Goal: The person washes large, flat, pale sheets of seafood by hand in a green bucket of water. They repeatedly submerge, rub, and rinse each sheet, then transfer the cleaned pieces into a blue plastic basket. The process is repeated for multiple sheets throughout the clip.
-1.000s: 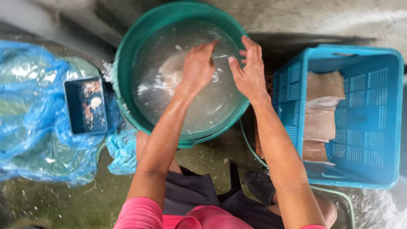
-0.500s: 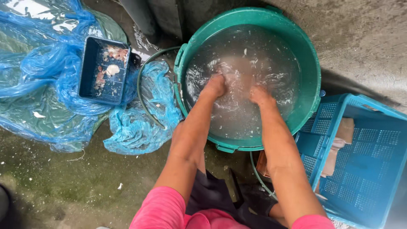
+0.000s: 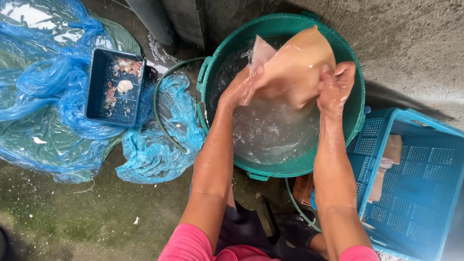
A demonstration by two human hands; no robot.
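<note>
While both hands, left hand [image 3: 244, 84] and right hand [image 3: 336, 87], hold fingers clamped on the pale skin sheet [image 3: 295, 65] above the green tub [image 3: 355, 121], rinsing looks underway; few pieces lie in the blue crate [image 3: 415, 193].

A: What is concealed around the round green plastic tub [image 3: 356, 116]?

B: Its far rim is partly covered by the pale, flat, wet slab [image 3: 295, 65] gripped by the left hand [image 3: 241, 87] and right hand [image 3: 337, 87]; motion blur is seen there.

A: And right of the tub?

B: The blue perforated plastic crate [image 3: 420, 188] is cut off by the frame's edge.
</note>
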